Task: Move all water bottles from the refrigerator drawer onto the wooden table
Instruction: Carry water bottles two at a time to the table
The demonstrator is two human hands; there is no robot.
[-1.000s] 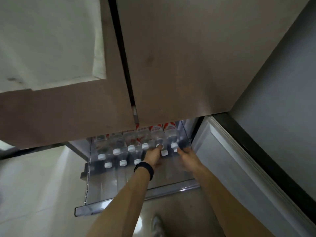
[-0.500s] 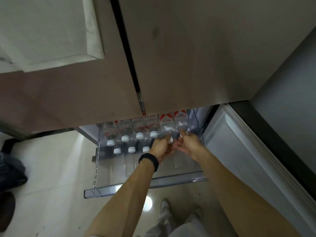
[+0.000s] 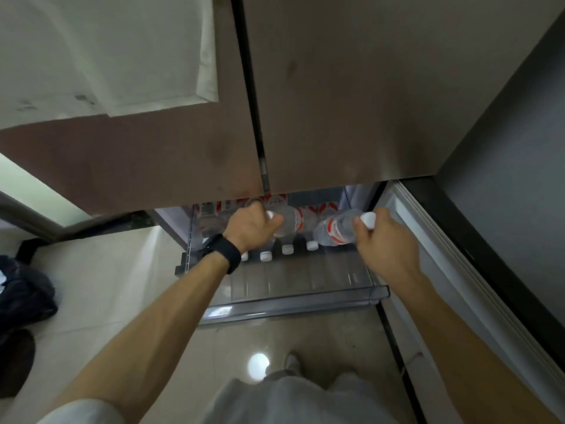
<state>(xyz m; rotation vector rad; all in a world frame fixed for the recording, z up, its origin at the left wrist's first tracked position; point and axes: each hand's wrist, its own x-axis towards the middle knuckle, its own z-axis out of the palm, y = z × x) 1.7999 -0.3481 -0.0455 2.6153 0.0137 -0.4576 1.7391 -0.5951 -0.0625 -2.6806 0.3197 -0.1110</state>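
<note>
Drawer of clear plastic, pulled out below two brown fridge doors, its ribbed floor bare toward the front edge. Bottles of clear plastic with white caps and red-and-white labels, lined up along the back edge, necks toward the front; exact count hard to tell under the hands and doors.

Left hand, black band at the wrist, wrapped around the neck of a bottle, white cap just showing beside the thumb; body of that bottle raised above the row. Right hand clenched around the neck of a second bottle, cap poking out above the fist, the bottle tilted with its base swung toward the back edge, near the right wall of the drawer.

Pale glossy tile floor below, with a round glare spot near one shoe. Dark bundle at the far left, blurred.

Half a second ago: both hands close together, low on the caps at the right end of the row, bottles all lying in line. Now: hands apart, each with its own bottle lifted out of the row.
</note>
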